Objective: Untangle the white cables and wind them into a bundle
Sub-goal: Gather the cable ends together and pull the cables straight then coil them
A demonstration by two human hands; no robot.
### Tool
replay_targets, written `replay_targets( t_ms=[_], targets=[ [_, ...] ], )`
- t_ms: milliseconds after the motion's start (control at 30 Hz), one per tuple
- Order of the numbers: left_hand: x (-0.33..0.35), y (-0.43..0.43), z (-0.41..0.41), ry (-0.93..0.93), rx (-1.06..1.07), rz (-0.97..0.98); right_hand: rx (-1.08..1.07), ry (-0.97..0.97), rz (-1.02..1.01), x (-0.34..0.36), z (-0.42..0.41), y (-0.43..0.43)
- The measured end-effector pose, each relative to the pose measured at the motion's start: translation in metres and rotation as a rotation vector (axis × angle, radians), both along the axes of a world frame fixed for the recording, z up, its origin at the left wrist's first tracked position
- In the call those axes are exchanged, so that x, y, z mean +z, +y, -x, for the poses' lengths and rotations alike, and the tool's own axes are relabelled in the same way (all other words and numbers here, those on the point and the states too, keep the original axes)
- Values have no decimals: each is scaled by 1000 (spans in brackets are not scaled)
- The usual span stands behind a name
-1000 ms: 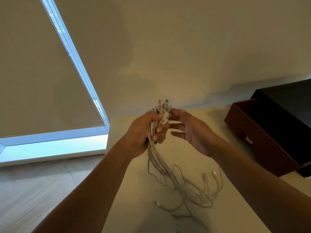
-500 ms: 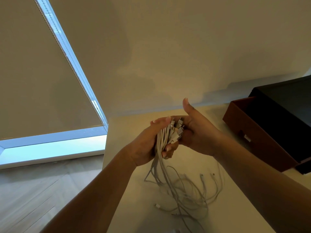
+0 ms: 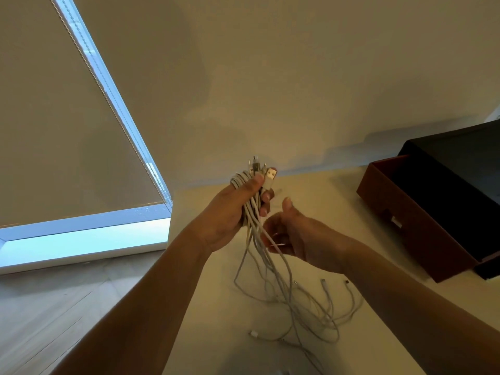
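Our left hand (image 3: 230,215) is clenched round the white cables (image 3: 251,209) just below their plugs, which stick up out of the fist, a USB plug (image 3: 271,175) rightmost among them. From the fist the strands hang down and spread in loose loops on the tabletop (image 3: 311,190) beneath both hands. Our right hand (image 3: 303,239) sits just below and right of the left, thumb raised, fingers half curled beside the hanging strands. One strand crosses them, but we cannot tell whether it is pinched. An open brown box (image 3: 422,239) stands well right of the right hand.
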State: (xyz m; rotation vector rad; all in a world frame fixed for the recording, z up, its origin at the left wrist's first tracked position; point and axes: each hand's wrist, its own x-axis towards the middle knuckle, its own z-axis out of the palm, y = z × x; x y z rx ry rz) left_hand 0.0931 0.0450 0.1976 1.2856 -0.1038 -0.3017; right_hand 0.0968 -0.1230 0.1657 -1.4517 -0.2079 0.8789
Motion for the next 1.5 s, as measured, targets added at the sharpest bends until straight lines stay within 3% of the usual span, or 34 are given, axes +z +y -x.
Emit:
replay_targets(
  t_ms=[100, 300, 433, 533, 667, 767, 833, 1133, 1367, 1500],
  targets=[
    [1, -3, -1, -41, 33, 23, 46, -66, -35, 2, 6, 7],
    [5, -1, 0, -75, 78, 27, 43, 24, -196, 3, 5, 15],
    [8, 0, 2, -95, 105, -6, -46, 92, -196, 4, 7, 19],
    [9, -1, 2, -112, 165, -49, -159, 27, -153, 5, 7, 22],
    [7, -6, 0, -92, 313, -42, -292, -371, 126, 10, 7, 24],
    [5, -8, -1, -104, 376, -16, -253, -862, 501, 12, 6, 20],
    [6, -9, -1, -105, 388, -14, -197, -1026, 600, 16, 8, 18],
    [15, -18, 3, -97, 373, -22, -36, -442, 208, 19, 8, 22],
    [17, -14, 0, -114, 319, -32, 67, -403, 134, 17, 17, 24],
    [16, -6, -7, -52, 335, 123, 166, -400, 165, 12, 21, 20]
  ],
)
